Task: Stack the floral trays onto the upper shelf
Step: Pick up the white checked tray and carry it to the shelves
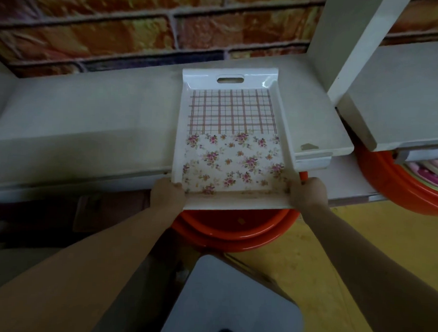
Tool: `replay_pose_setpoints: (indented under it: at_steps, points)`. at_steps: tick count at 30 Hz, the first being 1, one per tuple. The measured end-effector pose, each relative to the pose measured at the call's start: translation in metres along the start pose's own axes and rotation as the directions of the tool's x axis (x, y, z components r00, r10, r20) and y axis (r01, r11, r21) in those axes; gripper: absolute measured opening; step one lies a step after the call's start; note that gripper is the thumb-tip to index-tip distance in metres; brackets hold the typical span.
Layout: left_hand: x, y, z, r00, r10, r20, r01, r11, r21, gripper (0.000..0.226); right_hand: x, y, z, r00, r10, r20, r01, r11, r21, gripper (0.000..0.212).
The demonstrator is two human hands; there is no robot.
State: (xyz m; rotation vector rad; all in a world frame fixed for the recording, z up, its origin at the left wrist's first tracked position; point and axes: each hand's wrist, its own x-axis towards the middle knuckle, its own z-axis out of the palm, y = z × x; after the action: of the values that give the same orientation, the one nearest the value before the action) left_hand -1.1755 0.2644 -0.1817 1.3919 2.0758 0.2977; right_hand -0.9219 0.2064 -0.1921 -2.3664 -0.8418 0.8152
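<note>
A white floral tray [230, 131], checked at its far half and flowered at its near half, lies lengthwise on the pale upper shelf [90, 111]. Its near end juts out past the shelf's front edge. My left hand [168, 192] grips the tray's near left corner. My right hand [307, 192] grips the near right corner. A handle slot shows at the tray's far end, close to the brick-patterned wall.
A white upright post [353, 46] stands right of the tray, with another shelf board [401, 97] beyond it. Orange basins sit below: one [233, 231] under the tray, one [391, 181] at right holding colourful items. A grey stool top [230, 303] is near me.
</note>
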Motion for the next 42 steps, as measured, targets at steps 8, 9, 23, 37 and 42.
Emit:
replay_pose_setpoints:
  at_steps: [8, 9, 23, 37, 42]
  points:
    - [-0.065, -0.01, -0.055, 0.997, -0.016, 0.07, 0.018, 0.999, -0.026, 0.037, -0.074, -0.008, -0.042, 0.999, -0.033, -0.024, 0.034, 0.999, 0.027, 0.028]
    - [-0.075, -0.005, -0.068, 0.997, -0.015, 0.074, 0.017, 0.999, -0.029, 0.037, -0.086, -0.014, -0.053, 0.999, -0.038, -0.032, 0.039, 0.999, 0.037, 0.03]
    - [-0.278, -0.026, -0.149, 0.998, 0.054, -0.011, -0.055, 0.989, -0.137, 0.029, -0.264, 0.042, -0.17, 1.0, -0.015, 0.002, 0.014, 0.982, 0.188, 0.034]
    - [-0.435, -0.068, -0.165, 0.996, 0.044, -0.076, -0.06, 0.973, -0.223, 0.027, -0.369, 0.097, -0.254, 0.992, -0.126, 0.029, 0.116, 0.965, 0.236, 0.022]
    - [-0.458, -0.08, -0.187, 0.991, 0.06, -0.119, -0.089, 0.963, -0.254, 0.027, -0.396, 0.09, -0.261, 0.986, -0.167, -0.014, 0.166, 0.96, 0.224, 0.026]
